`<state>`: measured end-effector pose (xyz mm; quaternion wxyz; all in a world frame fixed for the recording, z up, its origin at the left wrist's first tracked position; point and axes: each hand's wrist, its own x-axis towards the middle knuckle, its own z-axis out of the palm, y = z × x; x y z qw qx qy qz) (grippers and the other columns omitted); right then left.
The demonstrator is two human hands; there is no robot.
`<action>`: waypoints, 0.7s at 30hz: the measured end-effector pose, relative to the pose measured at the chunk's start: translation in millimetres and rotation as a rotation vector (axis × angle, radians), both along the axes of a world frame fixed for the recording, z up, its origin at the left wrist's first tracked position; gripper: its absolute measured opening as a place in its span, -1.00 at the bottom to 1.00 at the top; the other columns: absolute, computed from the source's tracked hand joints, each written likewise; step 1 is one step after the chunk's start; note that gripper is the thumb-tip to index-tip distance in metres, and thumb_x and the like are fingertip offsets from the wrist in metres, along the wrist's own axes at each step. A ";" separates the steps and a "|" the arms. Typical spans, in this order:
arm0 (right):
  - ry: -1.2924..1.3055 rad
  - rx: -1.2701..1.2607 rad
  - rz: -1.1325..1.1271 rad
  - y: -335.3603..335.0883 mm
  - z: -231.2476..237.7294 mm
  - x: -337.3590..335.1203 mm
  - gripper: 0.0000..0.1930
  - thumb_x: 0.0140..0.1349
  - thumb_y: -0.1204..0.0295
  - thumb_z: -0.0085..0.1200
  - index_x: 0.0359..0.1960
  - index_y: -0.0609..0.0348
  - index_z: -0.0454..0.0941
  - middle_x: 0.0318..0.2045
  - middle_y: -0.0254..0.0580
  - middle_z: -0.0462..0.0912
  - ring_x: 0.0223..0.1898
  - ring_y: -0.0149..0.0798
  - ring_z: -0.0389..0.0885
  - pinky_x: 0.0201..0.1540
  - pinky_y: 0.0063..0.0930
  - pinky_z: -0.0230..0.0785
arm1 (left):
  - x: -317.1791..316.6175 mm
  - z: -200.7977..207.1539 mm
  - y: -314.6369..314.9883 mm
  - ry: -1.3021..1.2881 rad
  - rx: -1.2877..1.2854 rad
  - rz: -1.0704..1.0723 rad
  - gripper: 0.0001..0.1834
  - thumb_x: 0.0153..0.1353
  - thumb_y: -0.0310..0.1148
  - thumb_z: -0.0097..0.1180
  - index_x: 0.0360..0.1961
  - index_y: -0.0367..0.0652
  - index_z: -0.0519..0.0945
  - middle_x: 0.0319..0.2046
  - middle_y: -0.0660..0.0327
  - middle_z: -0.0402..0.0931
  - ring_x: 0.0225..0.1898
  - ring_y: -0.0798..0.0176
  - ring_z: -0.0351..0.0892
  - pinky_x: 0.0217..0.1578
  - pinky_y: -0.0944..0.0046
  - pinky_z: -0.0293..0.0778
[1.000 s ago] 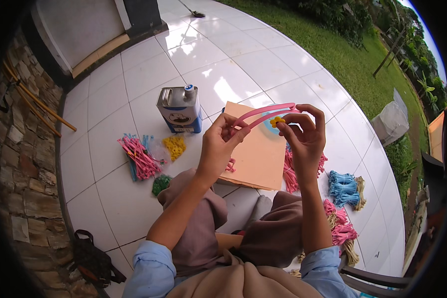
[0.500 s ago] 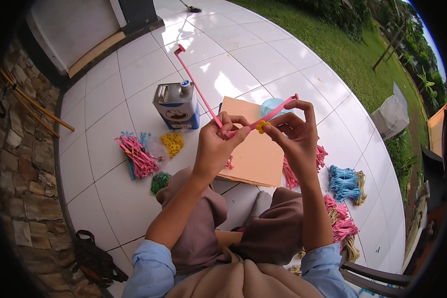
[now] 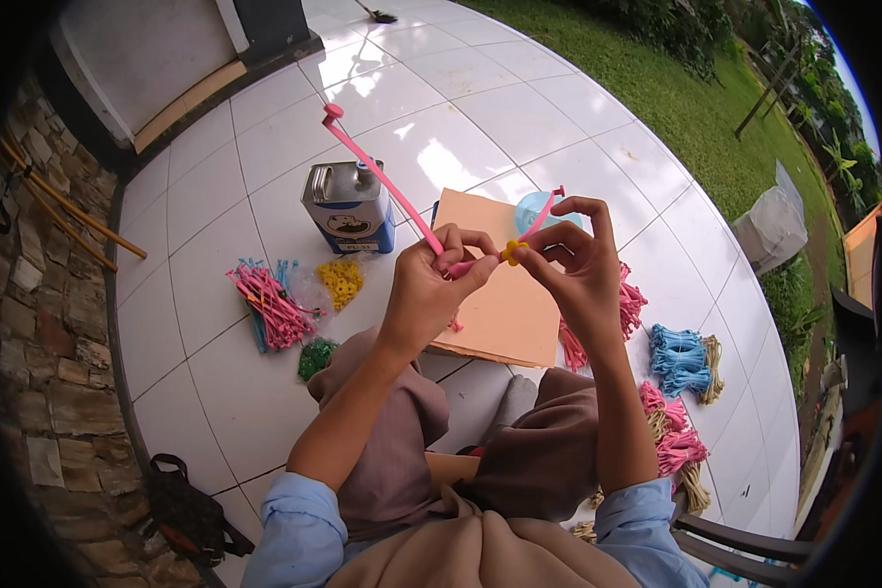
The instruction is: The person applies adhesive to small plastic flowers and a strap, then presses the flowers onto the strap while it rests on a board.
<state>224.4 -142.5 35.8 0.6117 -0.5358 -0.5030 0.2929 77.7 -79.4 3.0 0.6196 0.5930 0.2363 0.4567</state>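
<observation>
My left hand (image 3: 419,292) pinches a long pink plastic strip (image 3: 386,182) near its middle, thumb against fingers. One end with a flat knob rises to the upper left; the other slants up to the right past my right hand. A yellow flower-shaped piece (image 3: 511,253) sits at the strip, between the thumb and forefinger of my right hand (image 3: 580,284). The other right fingers are raised and bent. Whether the flower is threaded on the strip is hard to tell. Both hands are above a peach-coloured board (image 3: 510,318) in front of my knees.
Behind my left hand stands a metal can (image 3: 348,218). To the left lie pink strips (image 3: 269,312), a bag of yellow pieces (image 3: 341,283) and green pieces (image 3: 316,360). A light-blue bowl (image 3: 533,208) is behind the board. Blue bundles (image 3: 678,363) and pink bundles (image 3: 678,449) lie right.
The strip has turned: its upper left end swung left and slightly down, and its right end moved left and now lies closer to the bowl. The yellow flower shifted slightly left with my right fingertips.
</observation>
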 end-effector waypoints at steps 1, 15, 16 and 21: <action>0.001 0.000 -0.001 -0.1 -0.4 0.0 -0.58 0.00 0.60 0.19 -0.16 0.26 0.21 -0.52 -0.17 0.57 -0.41 -0.42 0.58 -0.32 -0.63 0.42 | -0.5 1.4 -0.1 0.001 0.000 -0.001 -0.58 0.03 -0.67 0.12 -0.64 -0.06 0.11 -0.34 0.19 0.49 -0.52 0.66 0.25 -0.52 0.63 0.24; -0.326 -0.065 -0.067 -0.3 -2.2 0.7 -0.52 -0.03 0.49 0.24 -0.13 0.19 0.21 -0.53 -0.24 0.52 -0.48 -0.39 0.49 -0.37 -0.55 0.36 | -6.7 1.9 5.6 0.007 -0.121 -0.137 -0.54 0.02 -0.68 0.12 -0.63 -0.04 0.06 -0.35 0.14 0.49 -0.36 0.59 0.38 -0.35 0.57 0.37; -0.325 -0.064 -0.067 -0.3 -2.2 1.3 -0.52 -0.03 0.49 0.24 -0.13 0.19 0.21 -0.53 -0.24 0.52 -0.48 -0.39 0.49 -0.37 -0.55 0.36 | -7.1 1.0 6.3 0.007 -0.120 -0.137 -0.54 0.02 -0.68 0.12 -0.63 -0.04 0.06 -0.35 0.14 0.49 -0.36 0.59 0.38 -0.35 0.57 0.37; -0.437 -0.011 -0.150 1.4 -4.5 3.3 -0.40 -0.08 0.36 0.30 -0.04 0.17 0.20 -0.42 -0.23 0.42 -0.35 -0.36 0.42 -0.26 -0.46 0.31 | -10.8 -0.1 11.5 0.026 -0.091 -0.143 -0.54 0.01 -0.67 0.13 -0.64 -0.03 0.07 -0.36 0.14 0.50 -0.39 0.56 0.40 -0.30 0.52 0.41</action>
